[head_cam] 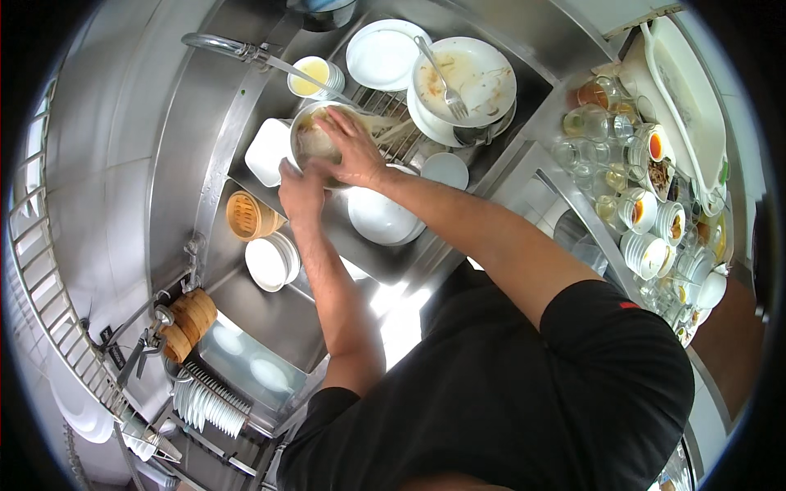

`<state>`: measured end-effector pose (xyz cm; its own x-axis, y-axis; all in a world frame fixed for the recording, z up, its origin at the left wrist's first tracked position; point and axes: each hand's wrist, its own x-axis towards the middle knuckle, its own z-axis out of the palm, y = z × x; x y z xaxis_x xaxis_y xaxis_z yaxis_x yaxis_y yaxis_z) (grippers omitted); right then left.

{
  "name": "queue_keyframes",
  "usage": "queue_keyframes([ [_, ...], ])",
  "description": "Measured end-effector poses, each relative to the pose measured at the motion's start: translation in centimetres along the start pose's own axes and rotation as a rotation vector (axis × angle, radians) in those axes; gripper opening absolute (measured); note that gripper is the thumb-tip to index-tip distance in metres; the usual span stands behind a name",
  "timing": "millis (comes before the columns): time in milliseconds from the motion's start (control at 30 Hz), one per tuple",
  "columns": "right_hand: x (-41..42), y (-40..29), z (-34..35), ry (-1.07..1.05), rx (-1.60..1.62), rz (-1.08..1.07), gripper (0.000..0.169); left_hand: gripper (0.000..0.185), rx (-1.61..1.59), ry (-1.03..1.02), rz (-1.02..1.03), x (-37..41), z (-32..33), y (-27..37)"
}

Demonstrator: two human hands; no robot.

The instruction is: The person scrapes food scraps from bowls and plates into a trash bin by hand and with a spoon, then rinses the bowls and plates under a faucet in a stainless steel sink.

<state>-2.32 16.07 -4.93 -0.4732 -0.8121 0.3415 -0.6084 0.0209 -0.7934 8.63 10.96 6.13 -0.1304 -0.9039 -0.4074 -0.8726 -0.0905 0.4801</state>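
Note:
Water runs from the chrome faucet [227,48] onto a white bowl [301,138] that is tilted over a steel sink. My left hand [304,190] grips the bowl's near rim. Across its wet inside lies my right hand [350,144], fingers spread; whether it holds anything is hidden. Murky water spills from the bowl onto a wire rack [393,132]. Beyond my right hand, a soiled white plate [491,73] with a fork [445,80] on it rests on other dishes. A square white dish [267,152] stands beside the bowl, and stacked white bowls [381,215] lie nearer me.
Stacked cups [310,77] and white plates [387,55] stand at the sink's far side. Bamboo steamers [244,215] and a bowl stack [267,264] sit left on the divider. Used glasses [586,123] and dishes crowd the right counter. A sprayer handle [132,365] hangs lower left.

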Motion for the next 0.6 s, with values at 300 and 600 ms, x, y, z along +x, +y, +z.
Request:
queue_keyframes([
  [300,0.2,-2.0,0.9,0.065,0.181,0.096,0.085,0.061,0.264,0.140,0.140,-0.8,-1.4,1.5],
  [600,1.2,-4.0,1.5,0.183,0.276,0.136,0.082,0.061,0.358,0.229,0.269,-2.1,-2.9,3.9],
])
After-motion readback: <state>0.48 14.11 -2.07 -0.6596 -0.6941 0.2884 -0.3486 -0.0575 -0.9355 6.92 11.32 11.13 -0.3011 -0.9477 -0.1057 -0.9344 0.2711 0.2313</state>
